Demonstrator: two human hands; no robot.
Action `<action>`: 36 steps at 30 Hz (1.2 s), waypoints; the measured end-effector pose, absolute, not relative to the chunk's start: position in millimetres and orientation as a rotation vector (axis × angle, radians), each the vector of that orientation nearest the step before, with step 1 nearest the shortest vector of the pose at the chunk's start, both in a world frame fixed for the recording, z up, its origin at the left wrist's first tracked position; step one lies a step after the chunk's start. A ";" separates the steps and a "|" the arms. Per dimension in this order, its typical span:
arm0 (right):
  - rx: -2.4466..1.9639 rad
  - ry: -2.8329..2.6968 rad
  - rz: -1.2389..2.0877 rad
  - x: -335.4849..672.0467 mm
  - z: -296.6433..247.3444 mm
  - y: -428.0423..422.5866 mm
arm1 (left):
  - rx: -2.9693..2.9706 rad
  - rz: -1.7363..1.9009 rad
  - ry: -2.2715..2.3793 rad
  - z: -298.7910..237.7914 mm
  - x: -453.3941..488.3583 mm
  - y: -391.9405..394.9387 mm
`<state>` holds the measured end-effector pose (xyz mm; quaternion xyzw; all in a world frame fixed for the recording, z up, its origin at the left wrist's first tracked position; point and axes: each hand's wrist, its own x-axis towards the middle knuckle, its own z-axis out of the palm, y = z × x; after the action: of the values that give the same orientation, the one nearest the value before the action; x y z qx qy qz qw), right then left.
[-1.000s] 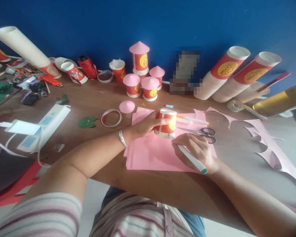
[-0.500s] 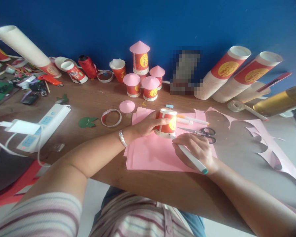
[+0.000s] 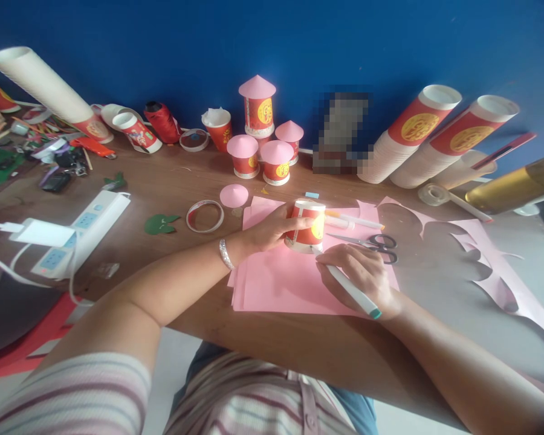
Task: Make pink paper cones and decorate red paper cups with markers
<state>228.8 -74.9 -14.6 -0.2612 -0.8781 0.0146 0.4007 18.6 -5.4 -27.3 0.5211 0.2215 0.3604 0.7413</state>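
1. Showing a yellow emblem, the red paper cup [image 3: 306, 237] is over the pink sheets [image 3: 272, 287].
2. The left hand [image 3: 274, 228] has its grip closed around the cup's side.
3. The right hand [image 3: 360, 275] has its grip pinched on a white marker [image 3: 351, 290] (green at one end), tip against the cup's lower edge.
4. Scissors [image 3: 383, 243] lie near that hand.
5. Cone-topped cups [image 3: 243, 162] stand farther back on the counter [image 3: 163, 187].

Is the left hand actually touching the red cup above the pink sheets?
Touching. The head view shows the left hand against the red cup, its fingers laid across the cup's side.
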 end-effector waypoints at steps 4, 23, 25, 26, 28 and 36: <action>-0.675 -2.215 0.021 228.6 -16.2 -73.9 | 1.153 0.791 0.515 -25.1 18.9 -6.1; -0.671 -2.225 0.050 226.5 -13.9 -75.1 | 1.130 0.773 0.516 -27.5 19.2 -5.6; -0.670 -2.224 0.061 226.3 -14.6 -75.1 | 1.132 0.761 0.523 -27.7 19.2 -5.7; -0.668 -2.226 0.070 226.3 -15.2 -75.1 | 1.135 0.758 0.527 -28.0 19.3 -5.7; -0.664 -2.224 0.080 226.3 -16.7 -75.0 | 1.136 0.757 0.530 -28.8 19.5 -5.6; -0.668 -2.232 0.044 224.7 -17.4 -75.4 | 1.139 0.764 0.503 -31.4 21.1 -4.5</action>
<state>224.7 -75.4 -17.4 -0.2635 -0.8801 0.0172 0.3945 21.1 -4.5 -31.4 0.5203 0.2298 0.3487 0.7449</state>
